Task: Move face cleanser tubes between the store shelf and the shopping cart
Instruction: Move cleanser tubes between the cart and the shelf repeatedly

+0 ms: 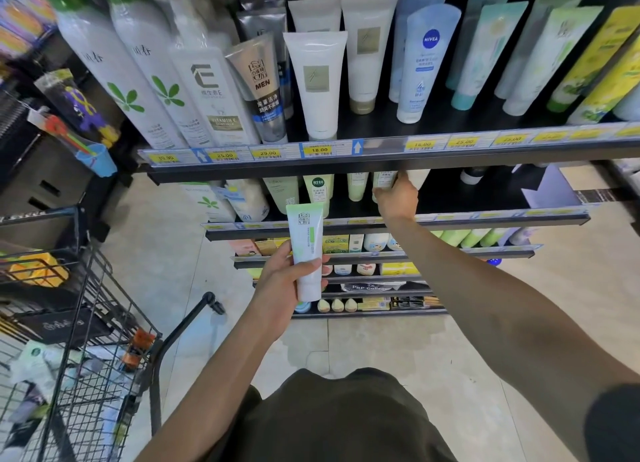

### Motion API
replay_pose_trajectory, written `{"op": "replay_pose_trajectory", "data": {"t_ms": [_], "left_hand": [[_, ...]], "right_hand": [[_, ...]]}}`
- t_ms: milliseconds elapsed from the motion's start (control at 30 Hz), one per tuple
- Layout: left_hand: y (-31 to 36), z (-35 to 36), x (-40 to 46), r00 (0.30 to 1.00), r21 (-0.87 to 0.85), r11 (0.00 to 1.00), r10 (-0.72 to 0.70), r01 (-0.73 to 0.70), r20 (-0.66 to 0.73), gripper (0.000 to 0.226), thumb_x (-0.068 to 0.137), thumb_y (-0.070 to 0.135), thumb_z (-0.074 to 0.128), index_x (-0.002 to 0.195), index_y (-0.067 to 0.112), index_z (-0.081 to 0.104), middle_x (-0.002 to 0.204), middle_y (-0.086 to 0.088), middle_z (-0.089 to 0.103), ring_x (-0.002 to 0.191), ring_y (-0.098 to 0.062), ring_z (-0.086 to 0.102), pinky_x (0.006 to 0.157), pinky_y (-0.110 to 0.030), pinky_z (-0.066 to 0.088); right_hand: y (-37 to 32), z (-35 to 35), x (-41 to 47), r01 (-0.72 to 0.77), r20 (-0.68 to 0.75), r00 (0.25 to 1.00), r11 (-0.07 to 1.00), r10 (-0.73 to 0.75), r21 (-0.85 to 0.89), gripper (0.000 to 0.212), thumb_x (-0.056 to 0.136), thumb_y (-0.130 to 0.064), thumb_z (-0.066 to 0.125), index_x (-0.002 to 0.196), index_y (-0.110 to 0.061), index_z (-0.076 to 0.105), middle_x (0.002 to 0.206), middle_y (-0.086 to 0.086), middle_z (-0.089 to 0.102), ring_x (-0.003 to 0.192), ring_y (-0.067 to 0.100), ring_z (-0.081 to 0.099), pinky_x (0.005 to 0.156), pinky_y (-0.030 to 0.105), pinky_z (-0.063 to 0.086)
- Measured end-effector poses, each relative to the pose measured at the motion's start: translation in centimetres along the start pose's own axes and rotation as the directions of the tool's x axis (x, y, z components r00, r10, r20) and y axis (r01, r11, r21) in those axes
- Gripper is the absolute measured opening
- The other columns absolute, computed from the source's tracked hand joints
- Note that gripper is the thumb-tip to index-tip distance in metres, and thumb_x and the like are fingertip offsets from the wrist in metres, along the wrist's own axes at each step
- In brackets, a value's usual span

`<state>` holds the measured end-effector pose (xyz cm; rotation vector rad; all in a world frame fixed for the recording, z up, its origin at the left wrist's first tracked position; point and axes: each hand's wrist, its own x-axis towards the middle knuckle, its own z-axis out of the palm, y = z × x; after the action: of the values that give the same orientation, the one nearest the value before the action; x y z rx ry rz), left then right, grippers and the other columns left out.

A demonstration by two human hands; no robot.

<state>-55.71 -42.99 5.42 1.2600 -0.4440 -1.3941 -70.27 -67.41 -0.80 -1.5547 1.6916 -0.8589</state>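
My left hand [282, 281] grips a white and pale green cleanser tube [306, 247], held upright in front of the shelves. My right hand [396, 196] reaches into the second shelf [398, 223], fingers curled round a pale green tube [383, 179] standing there; the upper shelf edge hides the tube's top. More green tubes [318, 184] stand to its left on the same shelf. The black wire shopping cart [100, 326] stands at the lower left, with several packets inside.
The top shelf [346, 151] carries white, grey, blue and yellow tubes and tall bottles, with yellow price tags along its rail. Lower shelves hold small boxes and bottles. A toy display [74, 115] hangs at the left. Tiled floor lies between cart and shelves.
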Motion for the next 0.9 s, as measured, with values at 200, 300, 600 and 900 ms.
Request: {"op": "replay_pose_trajectory", "data": {"t_ms": [200,300,600,900], "left_hand": [[0.1,0.1,0.0,1.000,0.025,1.000,-0.010,0.011,-0.012,0.058,0.089,-0.002,0.067,0.142,0.017,0.054,0.129,-0.016,0.068,0.105,-0.036,0.069,0.086,-0.047,0.060],[0.4,0.2,-0.1,1.000,0.014,1.000,-0.011,0.011,-0.008,0.058,0.089,-0.001,0.067,0.142,0.019,0.054,0.128,-0.013,0.069,0.106,-0.036,0.070,0.087,-0.049,0.059],[1.8,3.2,-0.6,0.997,-0.014,0.999,0.036,-0.036,0.062,0.059,0.087,-0.009,0.065,0.139,0.017,0.055,0.116,-0.014,0.074,0.094,-0.025,0.072,0.073,-0.036,0.060],[2.8,11.3,-0.8,0.974,0.084,0.985,0.133,-0.151,0.185,0.069,0.075,0.001,0.075,0.136,0.023,0.054,0.121,-0.011,0.073,0.103,-0.024,0.072,0.080,-0.036,0.059]], "right_hand": [[0.5,-0.6,-0.8,-0.012,0.019,1.000,1.000,0.012,-0.008,0.044,0.087,-0.014,0.077,0.128,-0.011,0.062,0.119,0.008,0.073,0.112,0.030,0.069,0.100,0.040,0.055],[1.1,-1.5,-2.2,-0.014,0.001,1.000,0.999,0.015,-0.033,0.046,0.089,-0.015,0.076,0.132,-0.005,0.062,0.121,0.012,0.073,0.114,0.029,0.068,0.100,0.039,0.055],[0.4,-10.0,-8.7,0.218,-0.163,0.961,0.974,-0.224,-0.057,0.028,0.102,-0.029,0.061,0.125,-0.015,0.068,0.116,0.000,0.072,0.106,0.017,0.066,0.093,0.036,0.055],[-0.3,-25.1,-2.9,0.457,-0.357,0.696,0.768,-0.623,-0.450,0.030,0.100,-0.030,0.064,0.121,-0.008,0.066,0.115,0.012,0.065,0.113,0.030,0.053,0.094,0.036,0.043]]}}
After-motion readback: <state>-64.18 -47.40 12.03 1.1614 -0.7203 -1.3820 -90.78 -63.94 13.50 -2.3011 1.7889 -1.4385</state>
